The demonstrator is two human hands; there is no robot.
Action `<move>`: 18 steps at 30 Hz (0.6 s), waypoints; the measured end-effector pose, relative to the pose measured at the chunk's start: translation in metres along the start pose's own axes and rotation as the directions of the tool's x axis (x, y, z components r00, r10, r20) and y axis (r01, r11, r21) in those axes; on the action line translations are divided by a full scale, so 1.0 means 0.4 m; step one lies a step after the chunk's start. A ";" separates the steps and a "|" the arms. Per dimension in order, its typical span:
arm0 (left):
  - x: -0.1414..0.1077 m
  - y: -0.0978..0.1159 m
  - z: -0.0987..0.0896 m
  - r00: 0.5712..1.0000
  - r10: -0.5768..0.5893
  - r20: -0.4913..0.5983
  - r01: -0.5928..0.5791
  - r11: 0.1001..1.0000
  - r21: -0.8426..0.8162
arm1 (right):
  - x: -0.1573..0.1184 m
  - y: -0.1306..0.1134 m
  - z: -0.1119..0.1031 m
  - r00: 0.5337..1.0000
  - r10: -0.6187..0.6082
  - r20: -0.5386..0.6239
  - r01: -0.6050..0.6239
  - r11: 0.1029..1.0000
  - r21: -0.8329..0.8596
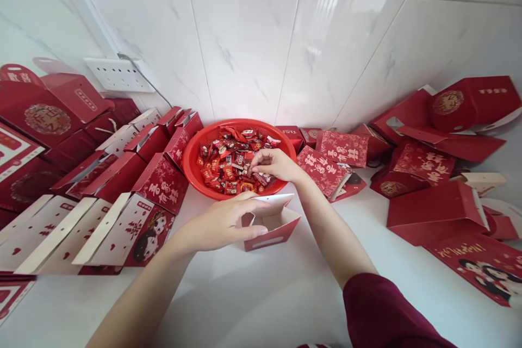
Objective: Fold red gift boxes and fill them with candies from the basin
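Note:
A round red plastic basket (pixel 190 166) full of wrapped candies (pixel 228 160) stands against the wall. Over its right front side, my right hand (pixel 273 166) has its fingers pinched together on a dark-red wrapped candy (pixel 258 174), partly hidden by the fingers. In front of the basket a red paper gift box (pixel 281 234) stands upright with its top flaps spread and its pale inside showing. My left hand (pixel 228 220) grips the box at its left side, thumb at the front and fingers behind. How much lies inside the box I cannot tell.
Several red and white gift boxes (pixel 122 174) stand in rows at the left. More red boxes (pixel 436 212) lie piled at the right, some flattened. A white socket strip (pixel 118 75) with a cable is on the tiled wall (pixel 244 38) behind the white table (pixel 253 299).

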State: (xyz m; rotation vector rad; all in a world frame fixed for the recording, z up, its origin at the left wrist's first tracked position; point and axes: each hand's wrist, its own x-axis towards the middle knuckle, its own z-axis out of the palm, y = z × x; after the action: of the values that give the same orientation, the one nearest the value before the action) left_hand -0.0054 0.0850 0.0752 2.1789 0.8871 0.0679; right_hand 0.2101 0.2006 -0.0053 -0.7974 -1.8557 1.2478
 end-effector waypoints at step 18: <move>0.016 -0.013 0.005 0.997 0.059 -0.043 -0.060 0.997 -0.042 | -0.136 -0.211 0.027 0.945 -0.310 -0.105 0.327 0.898 0.296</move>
State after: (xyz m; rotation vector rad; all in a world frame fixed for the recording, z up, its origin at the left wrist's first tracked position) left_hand -0.0031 0.0900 0.0689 2.1701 0.8365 0.1617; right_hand 0.2221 0.1231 0.0585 -0.3361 -1.6111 1.2460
